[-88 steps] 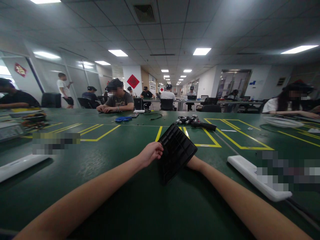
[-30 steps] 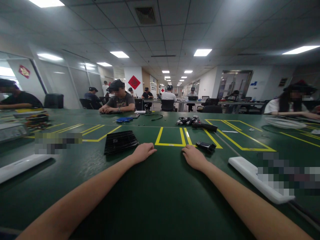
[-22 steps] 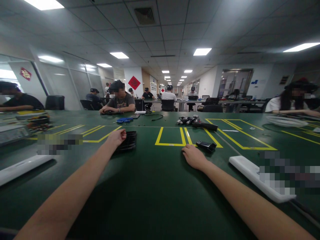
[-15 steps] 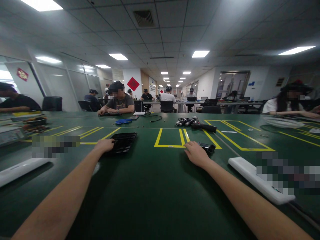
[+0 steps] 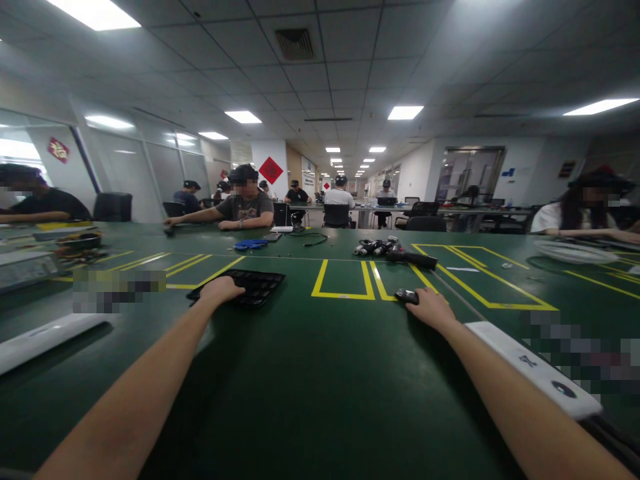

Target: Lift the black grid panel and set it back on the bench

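My left hand (image 5: 221, 291) lies on the near edge of a flat black ribbed panel (image 5: 253, 287) that rests on the green table (image 5: 310, 373). Its fingers curl over the panel's rim. My right hand (image 5: 430, 308) covers a small black device (image 5: 406, 295) beside the yellow floor-tape box, fingers bent over its near end.
A white power strip (image 5: 530, 367) runs along my right forearm. Another white strip (image 5: 45, 333) lies at the left. A black screwdriver and metal parts (image 5: 390, 250) sit further back. Other people sit at the far edge and both sides of the table.
The black panel was held up in both hands, then laid down at the left. My left hand slid onto it. My right hand moved right onto the small black device.
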### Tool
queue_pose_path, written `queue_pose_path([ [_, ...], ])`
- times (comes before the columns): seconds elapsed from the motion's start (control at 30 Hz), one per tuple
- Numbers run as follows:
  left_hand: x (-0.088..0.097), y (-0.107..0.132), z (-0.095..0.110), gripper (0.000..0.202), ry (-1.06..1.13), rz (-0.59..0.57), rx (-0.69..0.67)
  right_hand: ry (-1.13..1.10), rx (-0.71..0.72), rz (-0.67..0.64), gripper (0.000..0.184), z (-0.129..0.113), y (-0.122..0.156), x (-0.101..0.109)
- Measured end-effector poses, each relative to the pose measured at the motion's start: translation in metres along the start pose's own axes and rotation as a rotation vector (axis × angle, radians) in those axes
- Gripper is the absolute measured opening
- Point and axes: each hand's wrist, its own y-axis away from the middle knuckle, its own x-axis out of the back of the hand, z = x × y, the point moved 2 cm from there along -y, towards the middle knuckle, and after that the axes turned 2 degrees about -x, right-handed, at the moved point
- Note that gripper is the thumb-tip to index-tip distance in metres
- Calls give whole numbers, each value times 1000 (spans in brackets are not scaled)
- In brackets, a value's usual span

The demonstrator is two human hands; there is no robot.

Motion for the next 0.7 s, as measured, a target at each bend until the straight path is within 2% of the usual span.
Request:
queue_pose_path([
  [0.1,0,9,12,43,-41,-38,59,-104,25,13,39,-9,0,4],
  [0.2,-5,21,46,44,103,-48,-27,-287,50,-43,42,-27,4,7],
  [0.33,-20,58,111,37,536,105,-221,-667,160,-153,42,-60,18,8],
  [0.4,-30,86,140,37,655,100,-375,-857,226,-231,44,-75,26,7],
  [0.47,-39,113,161,36,736,67,-519,-1026,298,-292,47,-86,35,6],
  [0.57,-46,140,176,34,785,34,-621,-1176,434,-350,48,-96,45,10],
  [0.7,-51,148,179,34,777,7,-624,-1120,611,-372,45,-101,51,16],
])
